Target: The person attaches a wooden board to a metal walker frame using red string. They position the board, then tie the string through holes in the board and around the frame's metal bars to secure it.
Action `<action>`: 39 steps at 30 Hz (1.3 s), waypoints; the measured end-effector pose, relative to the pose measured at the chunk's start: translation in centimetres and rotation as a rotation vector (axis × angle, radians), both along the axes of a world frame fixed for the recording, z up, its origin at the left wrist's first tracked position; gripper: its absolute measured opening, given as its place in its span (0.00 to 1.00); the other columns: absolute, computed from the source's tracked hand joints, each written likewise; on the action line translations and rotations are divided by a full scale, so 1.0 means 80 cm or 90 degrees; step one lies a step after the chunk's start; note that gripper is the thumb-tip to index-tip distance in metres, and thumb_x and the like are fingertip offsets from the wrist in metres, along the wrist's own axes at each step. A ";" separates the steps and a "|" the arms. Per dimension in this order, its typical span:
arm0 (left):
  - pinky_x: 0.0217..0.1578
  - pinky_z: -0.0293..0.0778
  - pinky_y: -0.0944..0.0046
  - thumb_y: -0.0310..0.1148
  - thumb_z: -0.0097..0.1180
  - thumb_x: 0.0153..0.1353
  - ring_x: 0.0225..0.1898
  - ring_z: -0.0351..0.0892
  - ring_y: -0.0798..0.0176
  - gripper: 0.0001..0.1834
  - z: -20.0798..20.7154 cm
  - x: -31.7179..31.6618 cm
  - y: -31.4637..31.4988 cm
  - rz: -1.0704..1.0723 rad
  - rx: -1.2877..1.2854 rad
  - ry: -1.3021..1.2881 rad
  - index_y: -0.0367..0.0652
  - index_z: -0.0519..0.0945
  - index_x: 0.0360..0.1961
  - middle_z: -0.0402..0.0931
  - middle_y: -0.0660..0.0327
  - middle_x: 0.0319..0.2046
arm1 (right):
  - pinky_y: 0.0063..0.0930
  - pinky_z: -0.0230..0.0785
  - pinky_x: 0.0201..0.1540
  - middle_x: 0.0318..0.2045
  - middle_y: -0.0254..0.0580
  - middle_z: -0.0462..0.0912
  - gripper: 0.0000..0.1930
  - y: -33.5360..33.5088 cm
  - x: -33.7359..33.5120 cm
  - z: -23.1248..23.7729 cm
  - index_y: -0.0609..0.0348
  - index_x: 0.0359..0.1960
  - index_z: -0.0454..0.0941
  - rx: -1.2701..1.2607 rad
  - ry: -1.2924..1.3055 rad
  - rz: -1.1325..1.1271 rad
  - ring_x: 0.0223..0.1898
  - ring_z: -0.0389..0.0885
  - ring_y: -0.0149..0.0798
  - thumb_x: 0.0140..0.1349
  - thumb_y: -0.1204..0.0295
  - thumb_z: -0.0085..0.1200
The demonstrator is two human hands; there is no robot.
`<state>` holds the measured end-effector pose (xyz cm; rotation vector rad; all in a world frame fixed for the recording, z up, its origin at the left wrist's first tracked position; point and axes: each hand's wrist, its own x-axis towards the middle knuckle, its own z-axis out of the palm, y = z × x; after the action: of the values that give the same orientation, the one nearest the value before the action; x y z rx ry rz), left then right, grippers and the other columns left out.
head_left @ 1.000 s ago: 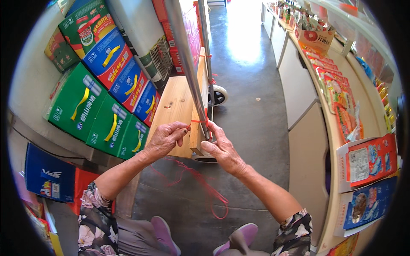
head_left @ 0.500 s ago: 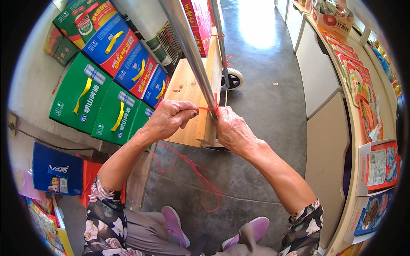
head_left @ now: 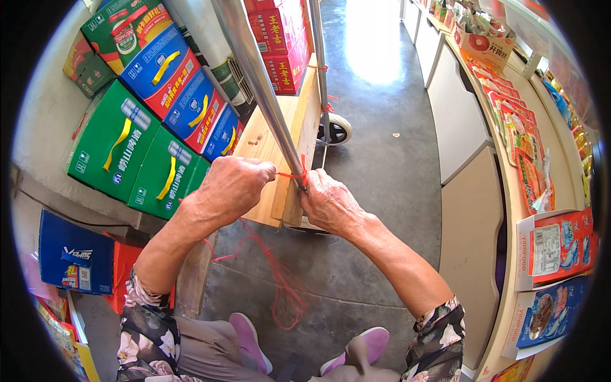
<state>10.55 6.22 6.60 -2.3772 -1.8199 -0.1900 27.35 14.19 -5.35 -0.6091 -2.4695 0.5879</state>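
Observation:
A metal pole (head_left: 261, 73) slants down to the corner of a wooden board structure (head_left: 262, 137), with red plastic string (head_left: 289, 174) wrapped round its lower part. My left hand (head_left: 230, 190) is closed on the string and holds a short length of it taut to the left of the pole. Closed against the other side of the pole, my right hand (head_left: 333, 202) pinches at the string's wrap; its fingertips are partly hidden. A loose tangle of the same string (head_left: 277, 274) hangs below the board, blurred.
Green beer cartons (head_left: 114, 143) and blue-and-red cartons (head_left: 191, 108) are stacked at the left. Red cartons (head_left: 280, 38) stand beyond the board. A wheel (head_left: 337, 129) shows beside it. Snack packets (head_left: 519, 127) line a counter at the right, above pale cabinets (head_left: 468, 223).
The whole view has shifted a little, and more red cartons show. My left hand has drawn the string slightly farther from the pole. The hanging tangle has swung.

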 end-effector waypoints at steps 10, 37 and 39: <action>0.28 0.73 0.56 0.33 0.54 0.58 0.27 0.78 0.48 0.09 -0.013 0.003 0.010 0.115 -0.157 -0.404 0.39 0.80 0.30 0.76 0.47 0.23 | 0.44 0.70 0.32 0.30 0.58 0.69 0.10 0.008 0.006 0.005 0.70 0.35 0.63 -0.022 -0.026 0.008 0.30 0.74 0.57 0.56 0.77 0.48; 0.19 0.62 0.74 0.35 0.63 0.54 0.19 0.68 0.76 0.09 -0.008 -0.100 -0.013 0.178 -0.428 -0.612 0.39 0.82 0.29 0.72 0.68 0.16 | 0.38 0.74 0.34 0.30 0.54 0.73 0.10 -0.057 -0.036 0.005 0.68 0.36 0.67 0.051 -0.001 0.071 0.32 0.78 0.50 0.52 0.78 0.49; 0.18 0.62 0.75 0.35 0.63 0.55 0.19 0.69 0.77 0.09 -0.010 -0.106 -0.016 0.183 -0.447 -0.621 0.40 0.82 0.30 0.74 0.67 0.17 | 0.39 0.72 0.31 0.27 0.51 0.72 0.07 -0.056 -0.041 0.002 0.66 0.34 0.67 0.056 0.001 0.087 0.28 0.77 0.50 0.56 0.76 0.48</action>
<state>2.08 4.93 5.79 -2.6029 -3.0492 -0.9552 24.06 9.73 -5.16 -0.4080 -2.5343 0.5272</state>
